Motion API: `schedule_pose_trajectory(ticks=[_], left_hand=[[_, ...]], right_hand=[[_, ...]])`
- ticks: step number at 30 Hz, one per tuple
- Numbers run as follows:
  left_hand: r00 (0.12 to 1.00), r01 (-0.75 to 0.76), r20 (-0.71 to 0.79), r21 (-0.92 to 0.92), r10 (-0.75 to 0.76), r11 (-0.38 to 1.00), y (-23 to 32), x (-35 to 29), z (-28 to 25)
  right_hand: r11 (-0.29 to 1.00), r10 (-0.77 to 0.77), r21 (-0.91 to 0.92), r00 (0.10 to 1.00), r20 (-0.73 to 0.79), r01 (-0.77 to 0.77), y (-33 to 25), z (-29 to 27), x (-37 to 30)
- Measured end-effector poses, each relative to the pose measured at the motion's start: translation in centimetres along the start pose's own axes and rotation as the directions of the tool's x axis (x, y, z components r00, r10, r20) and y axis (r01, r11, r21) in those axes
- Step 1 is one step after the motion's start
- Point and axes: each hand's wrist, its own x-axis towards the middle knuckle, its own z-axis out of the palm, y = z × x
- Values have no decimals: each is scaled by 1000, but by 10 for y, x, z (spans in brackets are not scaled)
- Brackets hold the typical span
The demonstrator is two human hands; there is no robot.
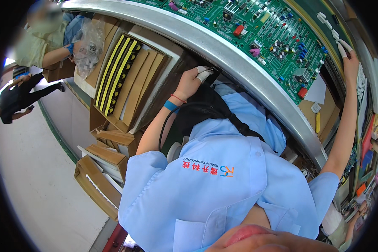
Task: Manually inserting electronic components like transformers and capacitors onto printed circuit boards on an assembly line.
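Lying beside the right grip (350,61) are white pieces (335,34).

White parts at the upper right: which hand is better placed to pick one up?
Probably the right hand: it is right beside the white parts. The left hand is by the metal rail, with the green circuit board in between.

A pale floor (38,176) spreads across the left, crossed by a narrow green line (61,140). Bright white light (3,93) glows at the far-left edge. A silver metal bench rail (222,50) spans the upper middle.
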Motion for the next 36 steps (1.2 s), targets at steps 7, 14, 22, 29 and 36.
schedule_pose_trajectory(ticks=[7, 14, 22, 29, 36], left_hand=[[998, -59, 34, -89, 62, 994, 12, 3, 5], [960, 263, 209, -446, -186, 856, 43, 3, 5], [984, -33, 177, 112, 12, 993, 42, -1, -21], [986, -136, -81, 100, 144, 986, 149, -55, -81], [193, -791, 15, -589, 981, 165, 285, -105, -69]], right_hand=[[999, 50, 8, 999, 15, -50, -17, 2, -4], [993, -116, -38, 992, -43, 114, -9, 7, -1], [982, -190, 4, 981, -31, 190, 3, 6, 1], [983, -113, 138, 992, -61, 121, 38, 10, 2], [969, -132, 202, 989, -72, 144, -20, 5, -1]])
